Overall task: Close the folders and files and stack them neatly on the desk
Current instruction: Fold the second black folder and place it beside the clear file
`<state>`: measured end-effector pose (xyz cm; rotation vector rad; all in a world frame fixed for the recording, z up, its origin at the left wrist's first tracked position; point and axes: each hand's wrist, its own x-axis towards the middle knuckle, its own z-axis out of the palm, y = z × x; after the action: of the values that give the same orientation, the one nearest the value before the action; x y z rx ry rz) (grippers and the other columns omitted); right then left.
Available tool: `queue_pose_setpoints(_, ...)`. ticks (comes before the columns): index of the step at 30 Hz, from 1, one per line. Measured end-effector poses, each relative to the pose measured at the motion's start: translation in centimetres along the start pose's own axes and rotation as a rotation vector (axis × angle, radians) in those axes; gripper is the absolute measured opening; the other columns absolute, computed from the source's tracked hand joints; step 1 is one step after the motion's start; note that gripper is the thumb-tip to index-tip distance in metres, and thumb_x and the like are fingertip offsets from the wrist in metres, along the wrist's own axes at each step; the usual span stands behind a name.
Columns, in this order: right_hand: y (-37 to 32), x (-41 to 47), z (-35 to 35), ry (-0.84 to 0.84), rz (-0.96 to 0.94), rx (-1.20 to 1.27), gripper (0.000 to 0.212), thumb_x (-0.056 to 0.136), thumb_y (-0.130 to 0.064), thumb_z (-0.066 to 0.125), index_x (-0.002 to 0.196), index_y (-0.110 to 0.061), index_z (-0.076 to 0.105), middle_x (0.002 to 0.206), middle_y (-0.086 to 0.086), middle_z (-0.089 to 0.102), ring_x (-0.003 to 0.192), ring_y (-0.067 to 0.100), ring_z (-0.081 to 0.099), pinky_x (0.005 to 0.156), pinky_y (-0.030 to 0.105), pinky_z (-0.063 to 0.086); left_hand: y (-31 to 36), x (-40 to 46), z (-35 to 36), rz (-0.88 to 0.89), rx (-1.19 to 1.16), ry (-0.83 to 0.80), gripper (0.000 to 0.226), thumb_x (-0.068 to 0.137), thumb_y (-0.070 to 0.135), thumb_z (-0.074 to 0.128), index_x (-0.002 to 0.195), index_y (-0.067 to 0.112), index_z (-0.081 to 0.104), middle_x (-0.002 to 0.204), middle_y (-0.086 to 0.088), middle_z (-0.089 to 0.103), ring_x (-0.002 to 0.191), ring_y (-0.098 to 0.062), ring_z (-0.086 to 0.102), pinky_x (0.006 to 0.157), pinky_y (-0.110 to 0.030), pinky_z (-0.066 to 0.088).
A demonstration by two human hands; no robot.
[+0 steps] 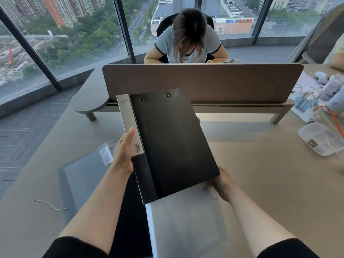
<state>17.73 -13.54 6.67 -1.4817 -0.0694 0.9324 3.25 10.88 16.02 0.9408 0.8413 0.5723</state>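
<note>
I hold a closed black folder [173, 142] tilted above the desk [260, 174]. A grey label strip runs along its spine. My left hand [124, 149] grips the spine edge, thumb on the label. My right hand [223, 183] holds the folder's lower right corner from beneath. Under it, near the desk's front edge, lies a light grey folder [186, 224], closed. To the left a translucent grey folder [83, 175] lies flat, and a black one [130, 220] shows between my arms.
A brown divider screen [202, 81] stands across the desk's far side, with a person seated behind it. A clear plastic box [322, 138], cables and a white device [303, 108] crowd the right edge. A short string [50, 204] lies at the left.
</note>
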Motion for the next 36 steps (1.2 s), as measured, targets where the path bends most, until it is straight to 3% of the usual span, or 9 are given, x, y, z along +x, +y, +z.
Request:
queue_pose_setpoints(8,1.4,0.4,0.0,0.119,-0.043,0.026,0.04,0.089,0.011,0.049,0.065,-0.016,0.066,0.052,-0.007,0.061,0.048,0.011,0.048,0.055,0.024,0.038,-2.3,0.9,-1.0,-0.05,0.014,0.051,0.022,0.093,0.038,0.062,0.102,0.019,0.068,0.094,-0.005,0.07,0.088,-0.024,0.067,0.086,-0.045,0.055)
queue_pose_setpoints(13,2.1,0.6,-0.2,0.162,-0.019,0.003,0.045,0.089,0.01,0.046,0.058,-0.018,0.062,0.046,-0.01,0.056,0.042,0.008,0.044,0.053,0.022,0.034,-3.3,1.1,-1.5,-0.082,-0.006,0.095,0.042,0.091,0.042,0.064,0.123,0.016,0.062,0.12,-0.013,0.066,0.114,-0.034,0.062,0.101,-0.053,0.049)
queue_pose_setpoints(16,2.5,0.7,-0.5,0.177,-0.003,-0.019,0.043,0.089,0.01,0.043,0.061,-0.017,0.062,0.047,-0.01,0.055,0.044,0.009,0.042,0.051,0.022,0.032,-3.8,1.3,-1.8,-0.098,-0.019,0.103,0.038,0.091,0.042,0.064,0.12,0.018,0.064,0.125,-0.015,0.066,0.119,-0.036,0.061,0.102,-0.055,0.048)
queue_pose_setpoints(18,2.4,0.7,-0.7,0.184,0.01,-0.019,0.042,0.086,0.013,0.039,0.065,-0.015,0.063,0.049,-0.009,0.056,0.045,0.009,0.043,0.05,0.021,0.034,-4.0,1.3,-1.8,-0.11,-0.007,0.111,0.03,0.092,0.042,0.063,0.113,0.021,0.064,0.113,-0.009,0.068,0.112,-0.032,0.063,0.098,-0.051,0.051)
queue_pose_setpoints(22,2.7,1.0,-1.2,0.197,0.034,-0.074,0.042,0.076,0.017,0.036,0.089,-0.001,0.072,0.071,0.007,0.06,0.068,0.016,0.047,0.065,0.027,0.035,-4.5,1.5,-2.0,-0.124,-0.013,0.119,0.02,0.093,0.042,0.061,0.105,0.025,0.063,0.1,-0.003,0.067,0.098,-0.024,0.062,0.091,-0.045,0.053)
queue_pose_setpoints(25,2.9,1.1,-1.4,0.205,0.058,-0.107,0.041,0.076,0.017,0.035,0.089,0.0,0.07,0.068,0.007,0.057,0.063,0.015,0.044,0.058,0.023,0.033,-4.7,1.7,-2.2,-0.133,-0.013,0.12,0.018,0.094,0.042,0.06,0.102,0.026,0.063,0.098,-0.002,0.065,0.095,-0.022,0.061,0.088,-0.043,0.053)
queue_pose_setpoints(29,3.8,1.3,-1.8,0.187,0.076,-0.162,0.037,0.073,0.014,0.037,0.08,-0.003,0.069,0.066,0.009,0.056,0.063,0.02,0.044,0.062,0.029,0.033,-4.9,1.5,-2.1,-0.126,-0.012,0.122,0.016,0.095,0.04,0.06,0.1,0.026,0.063,0.096,-0.002,0.065,0.088,-0.019,0.062,0.076,-0.039,0.054)
queue_pose_setpoints(33,4.5,1.0,-2.8,0.239,0.062,-0.208,0.028,0.086,0.006,0.057,0.066,-0.012,0.06,0.05,0.0,0.052,0.047,0.012,0.043,0.05,0.022,0.033,-4.5,1.6,-3.1,-0.13,-0.032,0.152,0.04,0.092,0.043,0.063,0.122,0.018,0.063,0.121,-0.013,0.066,0.11,-0.032,0.064,0.096,-0.053,0.052)
queue_pose_setpoints(36,4.7,0.8,-3.9,0.237,0.051,-0.248,0.03,0.087,-0.002,0.062,0.061,-0.014,0.054,0.047,0.0,0.044,0.048,0.017,0.038,0.05,0.028,0.027,-3.5,2.3,-4.4,-0.115,-0.009,0.195,0.036,0.091,0.045,0.062,0.117,0.019,0.064,0.12,-0.012,0.067,0.109,-0.029,0.065,0.092,-0.049,0.054)
